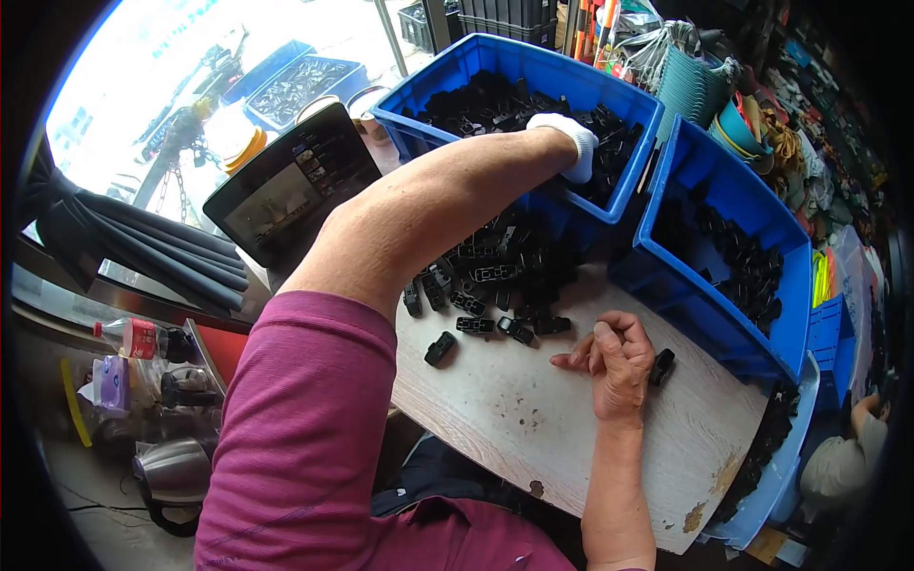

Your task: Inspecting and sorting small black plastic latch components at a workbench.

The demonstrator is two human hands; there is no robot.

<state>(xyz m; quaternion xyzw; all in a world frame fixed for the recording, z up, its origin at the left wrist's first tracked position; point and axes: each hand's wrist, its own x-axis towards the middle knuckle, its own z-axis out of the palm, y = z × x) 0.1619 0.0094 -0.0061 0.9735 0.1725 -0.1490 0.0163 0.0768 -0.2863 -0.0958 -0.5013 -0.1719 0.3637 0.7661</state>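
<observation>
My left hand (pixel 569 143), in a white glove, reaches over the near wall of a large blue bin (pixel 419 143) filled with small black plastic parts (pixel 486 100). Its fingers are out of sight, so what they hold does not show. My bare right hand (pixel 619 364) rests at the tabletop (pixel 552 419) with its fingers loosely bent and somewhat apart. Nothing is visible in it. Right beside it lies a single black part (pixel 663 366). A heap of black moulded parts (pixel 495 271) spreads in front of the bin, with several loose ones (pixel 440 348) at its near edge.
A second blue bin (pixel 705 314) with black parts stands at the right. Behind my left arm leans a tablet (pixel 290 186). A steel kettle (pixel 176 471) and a bottle (pixel 129 335) are at the lower left. Another person's arm (pixel 862 428) shows at the far right.
</observation>
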